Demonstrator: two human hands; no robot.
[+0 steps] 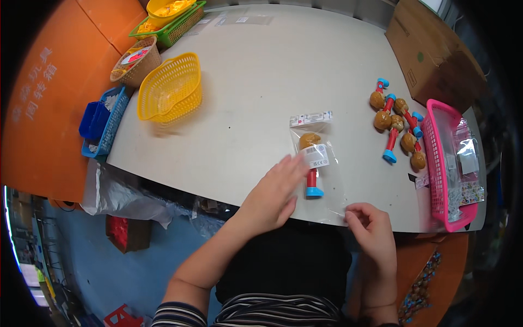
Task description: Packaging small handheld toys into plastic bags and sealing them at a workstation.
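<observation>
A clear plastic bag [336, 188] with a printed top strip lies on the table near its front edge. Inside it is a small toy [311, 181] with a brown rounded head, a red shaft and a blue foot. A white label [317, 156] covers the toy's middle. My left hand [272, 193] is stretched flat over the bag's left side, its fingertips beside the label and slightly blurred. At the lower right corner, thumb and forefinger of my right hand [373, 229] pinch the bag's edge.
Several loose toys [392, 122] of the same kind lie at right, by a pink basket [436, 163] of plastic bags and a cardboard box [430, 54]. A yellow basket [171, 90] stands at left, near a tan basket [139, 65], a blue basket [111, 128] and a green basket [177, 32].
</observation>
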